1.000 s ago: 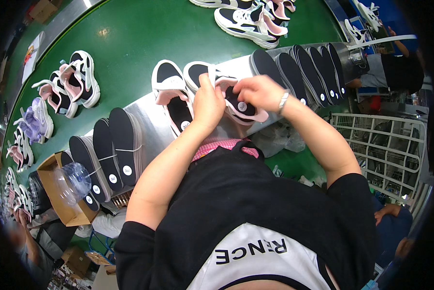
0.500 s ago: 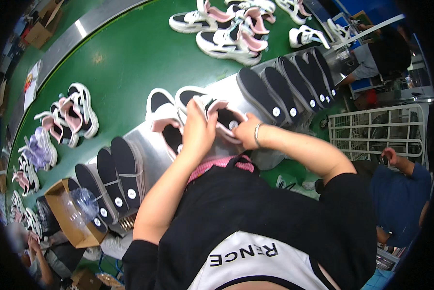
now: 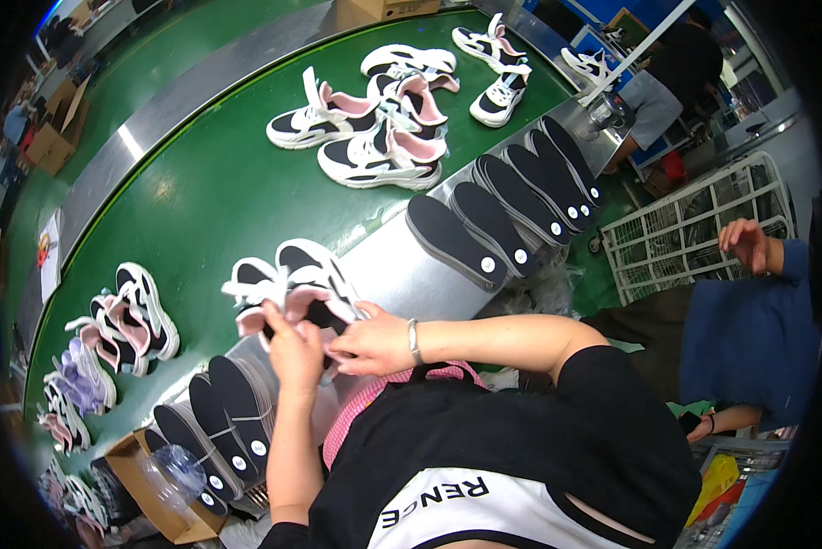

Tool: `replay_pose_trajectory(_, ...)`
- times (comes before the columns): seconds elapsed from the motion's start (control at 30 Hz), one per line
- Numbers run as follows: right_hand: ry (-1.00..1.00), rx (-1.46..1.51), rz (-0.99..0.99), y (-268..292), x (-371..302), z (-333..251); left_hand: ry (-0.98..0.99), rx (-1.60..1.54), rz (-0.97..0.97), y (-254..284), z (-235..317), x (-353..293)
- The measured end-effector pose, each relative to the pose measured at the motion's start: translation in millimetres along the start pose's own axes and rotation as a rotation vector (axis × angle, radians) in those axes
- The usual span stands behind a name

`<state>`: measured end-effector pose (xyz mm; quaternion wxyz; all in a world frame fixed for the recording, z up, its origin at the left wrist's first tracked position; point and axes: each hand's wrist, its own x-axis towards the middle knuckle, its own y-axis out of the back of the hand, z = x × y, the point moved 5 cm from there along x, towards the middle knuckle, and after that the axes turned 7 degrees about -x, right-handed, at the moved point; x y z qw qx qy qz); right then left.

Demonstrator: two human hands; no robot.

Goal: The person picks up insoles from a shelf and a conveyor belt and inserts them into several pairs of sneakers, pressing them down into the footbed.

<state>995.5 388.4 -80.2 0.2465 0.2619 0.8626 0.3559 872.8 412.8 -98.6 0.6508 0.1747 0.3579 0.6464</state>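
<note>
Two black-and-white sneakers with pink lining stand side by side before me: the left sneaker (image 3: 252,274) and the right sneaker (image 3: 308,259). My left hand (image 3: 294,352) is closed on the right sneaker's collar, its fingers against the pink lining. From the other side, my right hand (image 3: 373,344) grips the heel end of that sneaker, fingers bent at the opening. My hands partly cover the heel, and the shoe's inside is mostly hidden.
Bundled black insoles (image 3: 239,403) stand at left, with more insole stacks (image 3: 457,240) at right along the metal ledge (image 3: 379,265). Sneakers (image 3: 383,151) sit on the green belt (image 3: 228,192). A cardboard box (image 3: 136,467) holds clear plastic. A co-worker (image 3: 750,334) stands right, near a white cart (image 3: 704,224).
The whole view has shifted, so belt and shoes appear lower. My left hand has gone from the sneaker's tongue area to its collar; my right hand stays at the heel end.
</note>
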Motion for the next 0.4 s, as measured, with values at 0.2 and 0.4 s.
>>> replay_pose_trajectory(0.2,-0.037,-0.169,0.772,106.8,-10.9,100.1,-0.329,0.070,0.492,75.7,-39.3,91.6)
replay_pose_trajectory(0.4,-0.581,-0.410,0.728,155.6,2.3,207.9,-0.273,-0.083,0.522,104.8,-36.6,95.2)
